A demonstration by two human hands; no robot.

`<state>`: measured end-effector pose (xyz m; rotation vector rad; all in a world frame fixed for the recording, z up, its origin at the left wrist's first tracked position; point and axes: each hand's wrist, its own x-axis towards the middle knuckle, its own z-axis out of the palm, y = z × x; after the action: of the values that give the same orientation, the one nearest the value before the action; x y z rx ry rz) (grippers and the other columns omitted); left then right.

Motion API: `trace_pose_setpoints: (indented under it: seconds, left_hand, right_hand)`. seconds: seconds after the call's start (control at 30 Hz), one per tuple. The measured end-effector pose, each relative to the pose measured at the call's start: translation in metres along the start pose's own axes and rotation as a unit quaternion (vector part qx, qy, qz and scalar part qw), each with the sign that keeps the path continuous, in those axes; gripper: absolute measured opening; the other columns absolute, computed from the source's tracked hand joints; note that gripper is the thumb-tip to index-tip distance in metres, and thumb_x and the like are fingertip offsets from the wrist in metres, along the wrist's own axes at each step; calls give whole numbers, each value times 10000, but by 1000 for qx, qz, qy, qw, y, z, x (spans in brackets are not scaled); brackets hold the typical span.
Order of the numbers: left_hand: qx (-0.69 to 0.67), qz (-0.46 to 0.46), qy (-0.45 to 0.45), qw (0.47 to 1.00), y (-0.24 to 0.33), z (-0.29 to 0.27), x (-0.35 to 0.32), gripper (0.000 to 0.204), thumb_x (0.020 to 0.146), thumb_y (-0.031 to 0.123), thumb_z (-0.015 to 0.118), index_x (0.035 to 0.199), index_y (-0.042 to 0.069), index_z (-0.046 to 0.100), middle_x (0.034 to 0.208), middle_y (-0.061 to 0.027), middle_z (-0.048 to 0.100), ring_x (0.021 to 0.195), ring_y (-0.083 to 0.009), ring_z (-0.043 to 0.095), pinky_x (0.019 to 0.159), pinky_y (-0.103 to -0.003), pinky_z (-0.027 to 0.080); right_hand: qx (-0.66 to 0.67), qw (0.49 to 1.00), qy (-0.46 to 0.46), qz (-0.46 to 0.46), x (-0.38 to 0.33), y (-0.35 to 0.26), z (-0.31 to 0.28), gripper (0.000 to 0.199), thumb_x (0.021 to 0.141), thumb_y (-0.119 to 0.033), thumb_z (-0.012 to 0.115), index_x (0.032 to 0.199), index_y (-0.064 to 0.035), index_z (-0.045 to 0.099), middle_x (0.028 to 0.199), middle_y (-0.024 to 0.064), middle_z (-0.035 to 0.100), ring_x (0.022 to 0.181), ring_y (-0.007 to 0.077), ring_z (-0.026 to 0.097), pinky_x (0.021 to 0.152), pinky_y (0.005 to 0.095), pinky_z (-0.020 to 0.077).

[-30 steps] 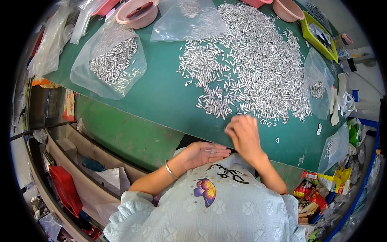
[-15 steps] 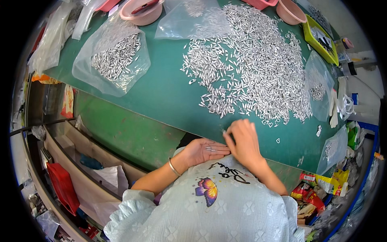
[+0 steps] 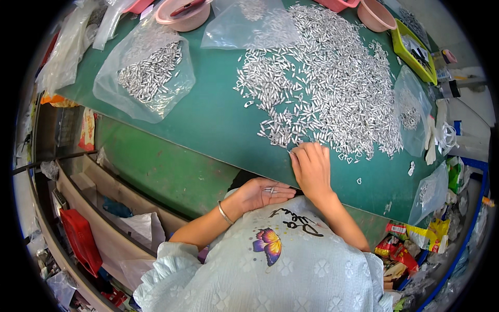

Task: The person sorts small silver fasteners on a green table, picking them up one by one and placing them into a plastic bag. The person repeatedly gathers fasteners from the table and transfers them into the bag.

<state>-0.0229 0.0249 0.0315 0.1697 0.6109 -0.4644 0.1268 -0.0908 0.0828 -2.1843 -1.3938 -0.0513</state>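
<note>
Palm up at the table's near edge, my left hand [image 3: 261, 195] has its fingers stretched out and slightly cupped. A few small silver metal pieces [image 3: 270, 191], slim and pointed, rest across them. My right hand [image 3: 311, 165] reaches over the table to the near edge of a wide pile of silver metal pieces [image 3: 343, 88]. Its thumb and fingers are drawn together in a pinch, with a tiny silver piece [image 3: 290, 152] showing at the tips. Most of the pile is slim pointed pieces, with small open loops among them along the near edge.
On the green table [image 3: 218, 130] lies a clear bag of silver pieces [image 3: 150, 73] at left. Pink bowls [image 3: 377, 16] and a yellow-green tray [image 3: 413, 54] stand at the back. More clear bags [image 3: 410, 112] lie at right. Left of me is an open drawer [image 3: 125, 208].
My right hand has moved from beside my left fingers up to the pile's near edge, its fingers closing into a pinch. The left hand has barely moved.
</note>
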Motion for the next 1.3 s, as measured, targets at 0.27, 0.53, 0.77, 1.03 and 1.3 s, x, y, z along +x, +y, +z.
trace_pose_setpoints:
  seconds: [0.27,0.53,0.77,1.03,1.3]
  left_hand:
    - [-30,-33,42,998,5,13,-3,429,991,161,414,1271,-158,482,1317,-334,521,1248,-408,536,1106,-472,402]
    - [-19,-57,-89,994,5,-3,4,479,1011,180,384,1328,-178,411,1335,-327,511,1242,-374,551,1078,-431,442]
    - [-8,-71,-4,997,10,6,4,486,1010,175,381,1334,-186,407,1355,-347,485,1269,-405,521,1094,-440,421]
    - [20,-64,-25,997,8,2,2,461,1017,206,386,1306,-145,466,1334,-318,520,1256,-380,539,1078,-448,438]
    - [-38,-53,-33,997,-2,-22,13,280,988,162,529,1132,-66,606,898,-110,614,742,-145,576,678,-251,500]
  right_hand:
    - [187,979,-77,-19,-17,-16,-25,192,790,-103,740,941,-53,633,963,90,603,866,297,545,761,390,400]
    - [75,992,-103,1,-16,-8,-3,202,809,-86,712,967,-24,602,961,111,578,891,319,550,752,410,440]
    - [150,988,-28,28,-10,-15,-16,165,818,-28,682,954,-12,591,920,125,569,867,335,561,752,409,455]
    - [128,984,-127,12,-15,-14,-17,109,822,-24,668,878,-11,576,888,139,552,848,345,560,729,434,459]
    - [107,994,-23,-16,30,-15,-2,320,782,-118,725,1077,-50,622,1103,105,574,1071,312,520,874,418,425]
